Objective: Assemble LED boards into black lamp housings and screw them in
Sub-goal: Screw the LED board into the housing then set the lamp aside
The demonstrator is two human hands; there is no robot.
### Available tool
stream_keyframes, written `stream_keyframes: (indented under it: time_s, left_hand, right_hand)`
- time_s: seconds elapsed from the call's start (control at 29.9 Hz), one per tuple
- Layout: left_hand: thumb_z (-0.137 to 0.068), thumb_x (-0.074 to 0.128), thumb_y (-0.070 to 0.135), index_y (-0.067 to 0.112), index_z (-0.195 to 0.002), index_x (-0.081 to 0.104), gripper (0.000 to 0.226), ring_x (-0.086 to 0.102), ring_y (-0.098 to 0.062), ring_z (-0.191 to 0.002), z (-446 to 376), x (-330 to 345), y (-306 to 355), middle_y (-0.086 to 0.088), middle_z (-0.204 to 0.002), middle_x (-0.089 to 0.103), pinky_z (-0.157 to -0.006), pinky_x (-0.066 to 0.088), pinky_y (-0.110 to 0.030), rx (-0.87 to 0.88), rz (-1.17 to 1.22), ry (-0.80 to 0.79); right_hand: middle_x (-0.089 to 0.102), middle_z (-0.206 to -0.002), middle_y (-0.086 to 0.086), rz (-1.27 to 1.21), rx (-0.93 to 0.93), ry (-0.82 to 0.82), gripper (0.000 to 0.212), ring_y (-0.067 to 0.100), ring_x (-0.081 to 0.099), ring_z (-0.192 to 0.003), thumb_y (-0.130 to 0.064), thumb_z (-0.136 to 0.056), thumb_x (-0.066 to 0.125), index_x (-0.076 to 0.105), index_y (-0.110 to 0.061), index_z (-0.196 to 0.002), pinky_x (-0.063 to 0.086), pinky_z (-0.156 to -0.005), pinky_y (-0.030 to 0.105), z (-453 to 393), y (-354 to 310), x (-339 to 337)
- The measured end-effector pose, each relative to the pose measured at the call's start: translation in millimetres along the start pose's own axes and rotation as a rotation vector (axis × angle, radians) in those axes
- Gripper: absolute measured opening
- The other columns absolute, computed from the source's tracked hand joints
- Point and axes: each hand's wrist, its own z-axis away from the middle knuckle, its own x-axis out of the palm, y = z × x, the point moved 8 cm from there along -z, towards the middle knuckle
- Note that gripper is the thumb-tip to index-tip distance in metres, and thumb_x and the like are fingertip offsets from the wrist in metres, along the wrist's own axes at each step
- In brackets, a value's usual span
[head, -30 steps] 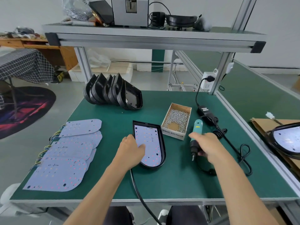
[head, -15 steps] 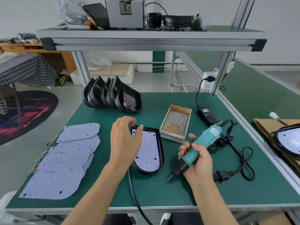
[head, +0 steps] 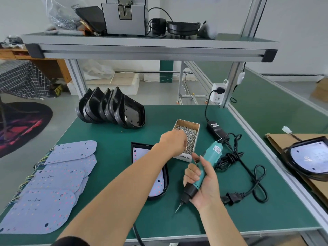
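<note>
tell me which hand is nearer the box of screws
Left. The left hand reaches over the screw box, fingers down among the screws; the right hand grips the electric screwdriver nearer the table's front edge.

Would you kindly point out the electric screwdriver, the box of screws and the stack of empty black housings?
electric screwdriver (head: 211, 155): head view, on its teal body above the hand.
box of screws (head: 192, 134): head view, on the screws inside.
stack of empty black housings (head: 132, 115): head view, on the nearest housing's inner face.

Black D-shaped plastic lamp housing (head: 166, 181) lies flat, mid-mat, pale LED board (head: 156, 183) seated inside. Five empty housings (head: 113, 109) stand nested at rear. Loose boards (head: 51, 181) overlap at left.
</note>
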Motion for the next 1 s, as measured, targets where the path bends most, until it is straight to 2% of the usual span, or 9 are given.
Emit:
stream_keyframes:
  time_s: [0.13, 0.27, 0.44, 0.54, 0.84, 0.94, 1.0]
  left_hand:
    - [-0.088, 0.073, 0.021, 0.023, -0.107, 0.076, 0.019, 0.07, -0.03, -0.098, -10, 9, -1, -0.004, -0.111, 0.072, -0.073, 0.053, -0.035, -0.029, -0.057, -0.01]
    - [-0.088, 0.068, 0.014, 0.021, -0.101, 0.076, 0.017, 0.065, -0.026, -0.085, -15, 10, 6, -0.004, -0.104, 0.073, -0.065, 0.043, -0.032, 0.006, -0.121, -0.009]
    - [-0.092, 0.062, 0.011, 0.017, -0.106, 0.072, 0.018, 0.068, -0.029, -0.1, -18, 17, 11, -0.006, -0.108, 0.072, -0.073, 0.048, -0.034, 0.051, -0.117, -0.02]
    - [-0.095, 0.06, 0.013, 0.015, -0.104, 0.068, 0.013, 0.067, -0.031, -0.101, -17, 18, 10, -0.008, -0.108, 0.071, -0.076, 0.049, -0.037, 0.067, -0.122, -0.034]
    - [-0.093, 0.055, 0.01, 0.011, -0.109, 0.066, 0.019, 0.066, -0.036, -0.102, -11, 12, 7, -0.012, -0.113, 0.069, -0.083, 0.055, -0.041, 0.061, -0.061, -0.039]
    - [-0.093, 0.052, 0.011, 0.009, -0.103, 0.066, 0.017, 0.065, -0.035, -0.097, -8, 9, 6, -0.012, -0.106, 0.07, -0.082, 0.055, -0.042, 0.052, 0.067, 0.018]
    - [-0.091, 0.054, 0.012, 0.011, -0.092, 0.066, 0.012, 0.065, -0.025, -0.086, -2, 3, -1, -0.006, -0.092, 0.071, -0.075, 0.055, -0.037, 0.017, 0.309, 0.094]
  right_hand:
    - [0.033, -0.054, -0.006, 0.016, -0.008, 0.007, 0.015, 0.006, 0.036, -0.037, -0.024, -0.087, 0.065, 0.068, -0.013, -0.097, 0.032, -0.034, 0.018, -1, 1, 1]
    - [0.034, -0.053, -0.006, 0.027, -0.014, 0.004, 0.014, 0.006, 0.036, -0.037, -0.023, -0.088, 0.064, 0.067, -0.012, -0.097, 0.032, -0.035, 0.018, -1, 1, 1]
    - [0.034, -0.053, -0.006, 0.04, -0.019, 0.009, 0.015, 0.006, 0.037, -0.038, -0.023, -0.087, 0.066, 0.067, -0.012, -0.098, 0.031, -0.035, 0.018, 0, 1, 1]
    - [0.035, -0.054, -0.006, 0.044, -0.019, 0.012, 0.017, 0.006, 0.037, -0.038, -0.023, -0.087, 0.067, 0.067, -0.012, -0.1, 0.031, -0.036, 0.018, 0, 1, 1]
    - [0.035, -0.054, -0.006, 0.06, -0.027, 0.013, 0.016, 0.006, 0.037, -0.038, -0.024, -0.086, 0.067, 0.068, -0.013, -0.098, 0.031, -0.036, 0.018, 2, 1, 2]
    - [0.035, -0.054, -0.006, 0.066, -0.024, 0.017, 0.017, 0.006, 0.037, -0.038, -0.024, -0.087, 0.066, 0.067, -0.013, -0.1, 0.032, -0.036, 0.018, 3, 1, 1]
    - [0.034, -0.054, -0.006, 0.068, -0.022, 0.019, 0.018, 0.006, 0.038, -0.038, -0.025, -0.087, 0.066, 0.066, -0.013, -0.101, 0.033, -0.036, 0.018, 4, 1, 2]
